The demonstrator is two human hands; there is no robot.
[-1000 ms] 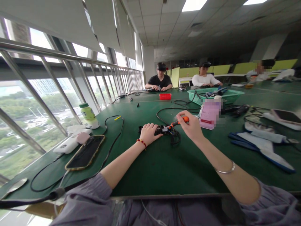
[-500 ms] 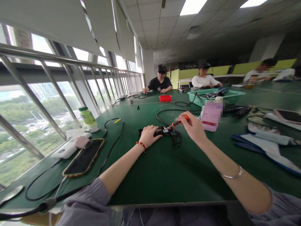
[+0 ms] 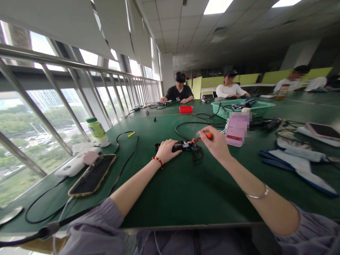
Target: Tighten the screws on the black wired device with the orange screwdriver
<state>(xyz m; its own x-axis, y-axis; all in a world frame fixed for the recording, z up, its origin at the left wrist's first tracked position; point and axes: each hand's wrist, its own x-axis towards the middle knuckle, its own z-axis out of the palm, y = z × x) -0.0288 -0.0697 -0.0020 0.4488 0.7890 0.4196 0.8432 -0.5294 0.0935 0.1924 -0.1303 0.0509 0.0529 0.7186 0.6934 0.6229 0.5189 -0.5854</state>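
My left hand [image 3: 166,151] is wrapped over a black elongated device [image 3: 177,146] that lies on the green table, steadying its left part. The device's right end is opened up, with small inner parts and thin wires showing, and a black cable [image 3: 183,124] lies beside it. My right hand [image 3: 216,142] grips a screwdriver [image 3: 208,136] with an orange handle in a fingertip hold. Its shaft points left and slightly down to the opened end. Exactly what the tip touches is too small to make out.
To the left lie a dark phone [image 3: 92,176], a white power bank [image 3: 69,167] and a green bottle [image 3: 97,132]. A pink phone [image 3: 235,131] stands propped behind my right hand. Gloves [image 3: 300,166], a green basket [image 3: 220,112] and a red tray [image 3: 186,109] are farther out. Several people sit beyond.
The screwdriver lies a little flatter than before, its tip still at the device's opened end. My left hand keeps its hold. The whole view has shifted slightly.
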